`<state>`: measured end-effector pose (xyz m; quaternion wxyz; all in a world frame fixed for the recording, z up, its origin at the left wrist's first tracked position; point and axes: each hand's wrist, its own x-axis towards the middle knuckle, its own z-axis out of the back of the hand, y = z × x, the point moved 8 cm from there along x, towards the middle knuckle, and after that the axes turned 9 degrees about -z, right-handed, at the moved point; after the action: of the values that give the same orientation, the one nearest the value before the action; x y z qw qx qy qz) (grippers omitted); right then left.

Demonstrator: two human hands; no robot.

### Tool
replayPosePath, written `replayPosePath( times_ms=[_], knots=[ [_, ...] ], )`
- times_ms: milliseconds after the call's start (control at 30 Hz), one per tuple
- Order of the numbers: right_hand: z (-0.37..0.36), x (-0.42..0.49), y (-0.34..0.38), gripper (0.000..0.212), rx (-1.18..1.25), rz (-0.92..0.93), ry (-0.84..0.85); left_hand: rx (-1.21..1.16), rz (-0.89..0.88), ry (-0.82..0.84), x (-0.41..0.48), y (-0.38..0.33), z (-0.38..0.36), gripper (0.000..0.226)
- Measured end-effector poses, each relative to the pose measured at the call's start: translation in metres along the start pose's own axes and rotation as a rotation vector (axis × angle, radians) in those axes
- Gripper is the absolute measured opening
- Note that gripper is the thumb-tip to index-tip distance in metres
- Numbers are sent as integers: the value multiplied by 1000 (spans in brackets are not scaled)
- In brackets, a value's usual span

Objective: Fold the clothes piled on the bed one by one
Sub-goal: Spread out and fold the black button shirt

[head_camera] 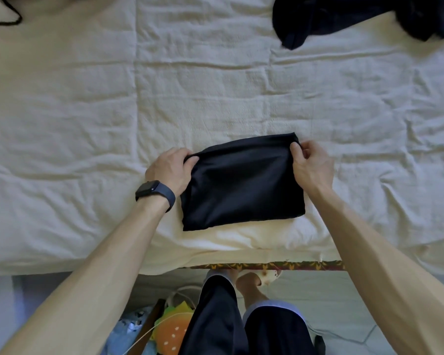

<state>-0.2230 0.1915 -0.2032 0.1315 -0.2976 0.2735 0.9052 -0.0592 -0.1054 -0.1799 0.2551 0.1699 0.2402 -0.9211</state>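
Observation:
A folded black garment [242,183] lies as a neat rectangle near the front edge of the bed [87,111], which has a cream quilted cover. My left hand [171,167], a dark watch on its wrist, pinches the garment's far left corner. At the far right corner, my right hand [310,162] pinches the fold between thumb and fingers. A heap of dark unfolded clothes [356,16] lies at the bed's far right.
A thin black cord or strap [8,19] lies at the far left of the bed. Below the bed's edge are my legs in dark shorts [241,316], slippers, and a burger-shaped toy [172,329] on the floor.

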Motion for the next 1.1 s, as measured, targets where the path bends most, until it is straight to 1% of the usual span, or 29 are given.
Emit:
replayPosePath(
  times_ms=[100,167,200,233,267,300,333,367,433,500,600,667,767,867,933,1000,1033,1067,1100],
  knots=[
    [2,-1,0,25,9,-34,-25,6,25,-9,-6,1,-1,37],
    [7,-9,-3,36,50,-67,-54,-94,107,-107,-16,5,2,38],
    [10,-15,-7,44,66,-94,-48,-171,171,-170,-25,9,3,43],
    [11,-20,-13,51,78,-132,-18,-260,261,-210,-36,14,2,53],
    [10,-26,-19,57,92,-184,35,-361,378,-209,-47,19,-4,63],
    [8,-31,-25,63,117,-246,102,-467,504,-175,-57,24,-13,69],
    [6,-35,-30,65,153,-300,172,-574,605,-124,-66,27,-24,69],
    [4,-39,-33,62,192,-333,236,-671,663,-71,-71,27,-34,65],
    [0,-39,-31,45,258,-334,336,-812,676,2,-70,22,-46,51],
    [-3,-36,-27,33,269,-307,410,-873,665,39,-66,21,-53,37],
    [-8,-29,-23,23,271,-273,501,-1001,678,41,-65,25,-59,32],
    [-12,-26,-22,24,291,-259,549,-1085,653,48,-66,26,-64,32],
    [-16,-24,-20,35,334,-238,615,-1189,612,48,-68,27,-65,33],
    [-17,-25,-19,43,350,-213,641,-1270,564,58,-68,28,-62,36],
    [-17,-25,-19,43,380,-209,625,-1288,550,69,-67,27,-61,35],
    [-17,-25,-20,40,400,-199,590,-1211,549,67,-66,27,-58,28],
    [-17,-25,-20,38,407,-195,579,-1113,532,63,-64,26,-55,23],
    [-17,-25,-21,36,414,-192,576,-952,500,56,-62,26,-51,17],
    [-17,-26,-22,36,419,-188,577,-726,468,47,-61,26,-44,10]
  ],
)
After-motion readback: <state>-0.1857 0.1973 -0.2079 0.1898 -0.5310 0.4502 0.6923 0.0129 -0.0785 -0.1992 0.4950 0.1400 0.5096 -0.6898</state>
